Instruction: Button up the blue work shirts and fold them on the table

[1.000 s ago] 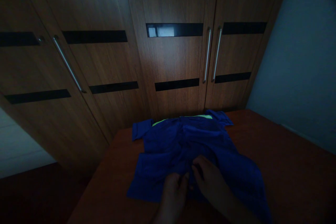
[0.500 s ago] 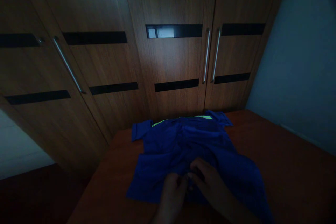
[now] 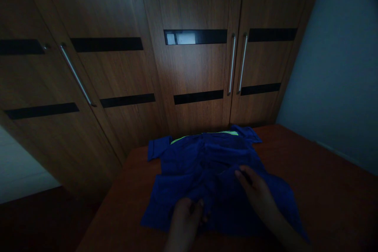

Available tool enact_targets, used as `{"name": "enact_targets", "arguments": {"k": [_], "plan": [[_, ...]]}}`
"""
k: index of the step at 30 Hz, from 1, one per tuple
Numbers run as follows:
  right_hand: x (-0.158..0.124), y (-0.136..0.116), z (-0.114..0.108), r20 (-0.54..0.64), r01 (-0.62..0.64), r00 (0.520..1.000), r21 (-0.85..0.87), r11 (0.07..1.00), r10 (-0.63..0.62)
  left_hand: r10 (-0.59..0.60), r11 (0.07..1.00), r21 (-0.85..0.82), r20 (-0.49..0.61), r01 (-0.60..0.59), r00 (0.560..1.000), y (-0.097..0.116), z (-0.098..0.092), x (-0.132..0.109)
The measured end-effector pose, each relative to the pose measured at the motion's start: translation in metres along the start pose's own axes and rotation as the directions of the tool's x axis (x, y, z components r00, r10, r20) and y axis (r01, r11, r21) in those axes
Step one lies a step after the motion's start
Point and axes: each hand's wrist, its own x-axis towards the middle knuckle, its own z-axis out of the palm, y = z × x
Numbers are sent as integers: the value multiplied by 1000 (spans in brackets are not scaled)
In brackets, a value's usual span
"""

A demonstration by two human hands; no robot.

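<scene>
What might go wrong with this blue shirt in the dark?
The room is dim, so wrinkles in the blue shirt with neon-yellow trim may go unnoticed. Its rumpled cloth under the right hand and left hand might crease. Its hem lies near the edge of the brown wooden table and might slide off.

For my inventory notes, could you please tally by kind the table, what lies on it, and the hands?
Blue short-sleeved fabric shirt with neon-green trim: 1
Hands on it: 2, left hand and right hand
Brown wooden table: 1
Total: 4
</scene>
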Motion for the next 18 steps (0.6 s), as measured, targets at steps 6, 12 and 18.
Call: {"name": "enact_targets", "arguments": {"k": [6,12,18], "plan": [[14,36,-23,-18,15,1000,-351,936,-23,56,913,409,-121,-1,991,-13,-46,-3],[0,10,-8,93,315,944,-534,785,-316,276,749,660,-394,62,877,-4,-58,-17],[-10,-25,29,341,530,847,-489,693,-407,537,616,680,7,-397,844,19,-1,-14]]}}
